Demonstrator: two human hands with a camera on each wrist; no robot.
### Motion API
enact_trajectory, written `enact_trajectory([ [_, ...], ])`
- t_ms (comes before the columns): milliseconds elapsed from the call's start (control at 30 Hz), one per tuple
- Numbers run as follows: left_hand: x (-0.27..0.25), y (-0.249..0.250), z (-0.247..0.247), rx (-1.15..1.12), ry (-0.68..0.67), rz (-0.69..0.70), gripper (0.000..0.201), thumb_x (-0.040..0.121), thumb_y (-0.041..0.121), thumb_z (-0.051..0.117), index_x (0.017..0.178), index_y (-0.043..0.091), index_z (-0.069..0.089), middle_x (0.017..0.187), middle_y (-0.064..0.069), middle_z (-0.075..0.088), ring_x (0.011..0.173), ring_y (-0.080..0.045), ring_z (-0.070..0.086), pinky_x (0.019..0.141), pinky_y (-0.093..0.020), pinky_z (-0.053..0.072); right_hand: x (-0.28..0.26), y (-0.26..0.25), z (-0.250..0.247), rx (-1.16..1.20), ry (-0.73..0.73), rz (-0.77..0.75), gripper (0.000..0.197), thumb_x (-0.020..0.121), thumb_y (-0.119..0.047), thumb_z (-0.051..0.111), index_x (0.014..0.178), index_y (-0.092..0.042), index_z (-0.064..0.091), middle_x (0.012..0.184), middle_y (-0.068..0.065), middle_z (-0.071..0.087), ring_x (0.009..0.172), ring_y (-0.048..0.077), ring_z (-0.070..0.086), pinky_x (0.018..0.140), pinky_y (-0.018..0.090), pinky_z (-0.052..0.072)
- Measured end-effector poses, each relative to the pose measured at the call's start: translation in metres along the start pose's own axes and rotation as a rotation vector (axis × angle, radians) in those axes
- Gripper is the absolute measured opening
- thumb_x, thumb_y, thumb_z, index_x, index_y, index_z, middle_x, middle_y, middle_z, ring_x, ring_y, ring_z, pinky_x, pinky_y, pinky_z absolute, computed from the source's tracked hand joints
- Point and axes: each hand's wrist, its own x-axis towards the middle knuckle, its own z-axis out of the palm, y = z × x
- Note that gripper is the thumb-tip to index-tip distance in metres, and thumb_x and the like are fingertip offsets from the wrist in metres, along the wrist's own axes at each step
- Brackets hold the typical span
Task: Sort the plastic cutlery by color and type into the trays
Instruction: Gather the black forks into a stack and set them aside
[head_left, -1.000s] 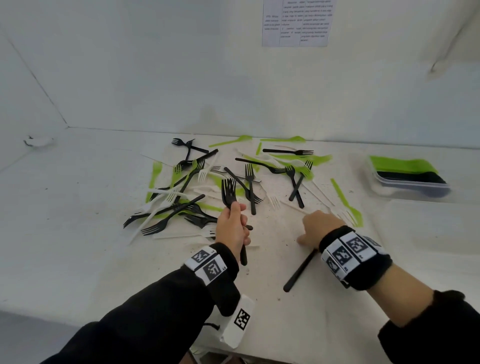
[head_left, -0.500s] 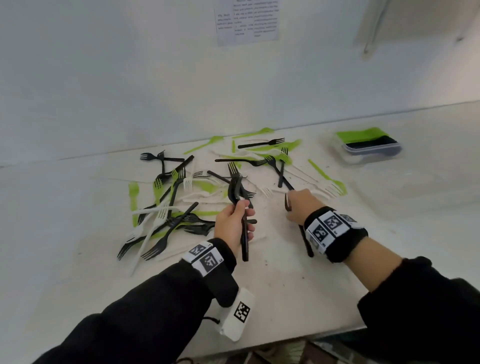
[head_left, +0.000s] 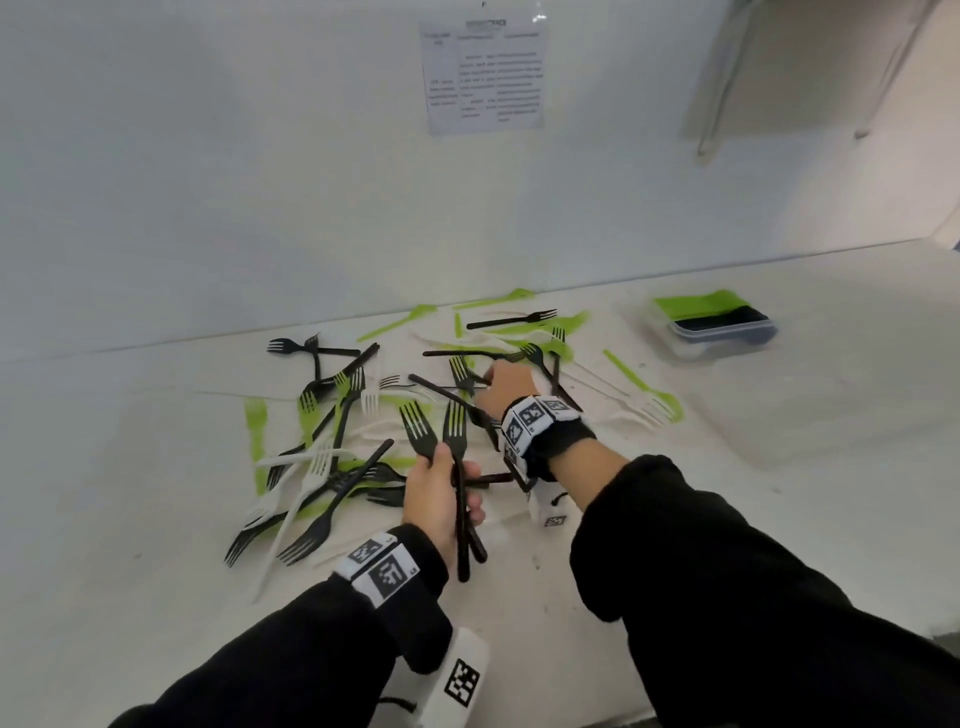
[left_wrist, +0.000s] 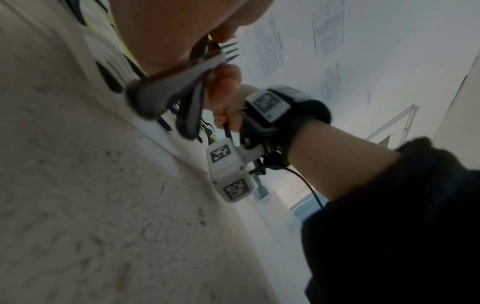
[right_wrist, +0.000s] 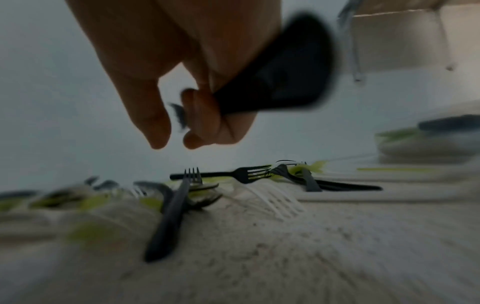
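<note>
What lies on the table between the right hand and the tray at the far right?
In the head view, white forks and a green fork lie between the right hand and the tray.

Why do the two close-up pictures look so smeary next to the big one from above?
Head view: fairly sharp, evenly lit, straight lines bowed by the wide lens. Right wrist view: heavy motion blur around the edges; the right hand and the black handle it grips are soft, while forks at mid-frame stay legible. Left wrist view: the black forks in the left hand sit too close to focus.
</note>
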Motion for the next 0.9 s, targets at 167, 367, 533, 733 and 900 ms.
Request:
enact_trajectory([
  [167,0.004,0.005,-0.002,-0.069,0.000,-0.026,0.015,0.098,0.019,0.040,0.085,0.013,0.041,0.057,0.000,0.040,0.032,-0.007,0.026,0.033,-0.015,0.022,0.030,-0.004,0.020,-0.188,-0.078,-0.014,0.036,0.087,-0.019,0.057,0.060,-0.013,0.033,0.063,0.002,0.040,0.080,0.028,0.054,0.069,0.030,0.045],
  [367,0.011,0.000,-0.004,0.009,0.097,0.013,0.010,0.093,0.001,0.044,0.092,0.006,0.053,0.060,-0.001,0.036,0.042,-0.010,0.032,0.040,-0.022,0.030,0.046,-0.002,0.017,-0.230,-0.208,-0.092,0.018,0.087,-0.019,0.058,0.093,-0.003,0.060,0.081,0.009,0.057,0.092,0.029,0.061,0.074,0.030,0.047],
  [533,0.016,-0.004,0.004,0.048,0.130,-0.028,0.017,0.099,0.013,0.039,0.082,0.015,0.040,0.060,0.001,0.034,0.043,-0.010,0.028,0.039,-0.022,0.028,0.055,0.006,-0.009,-0.070,-0.094,-0.073,0.032,0.092,-0.023,0.050,0.113,0.000,0.059,0.115,0.018,0.062,0.110,0.033,0.057,0.085,0.032,0.045],
  [733,0.012,-0.004,0.016,0.100,0.109,-0.052,0.014,0.099,0.022,0.040,0.087,0.017,0.045,0.055,0.003,0.032,0.037,-0.007,0.024,0.037,-0.018,0.024,0.077,0.055,-0.039,-0.140,-0.029,0.082,0.028,0.094,-0.011,0.046,0.114,0.005,0.057,0.120,0.022,0.060,0.111,0.035,0.057,0.082,0.032,0.045],
  [900,0.013,-0.006,0.025,0.014,0.140,-0.109,0.012,0.096,0.019,0.037,0.088,0.013,0.043,0.050,0.003,0.032,0.035,-0.009,0.024,0.038,-0.017,0.023,0.079,0.072,-0.032,-0.327,-0.083,0.047,0.017,0.092,-0.012,0.051,0.103,-0.003,0.060,0.112,0.014,0.064,0.099,0.029,0.061,0.079,0.029,0.047],
])
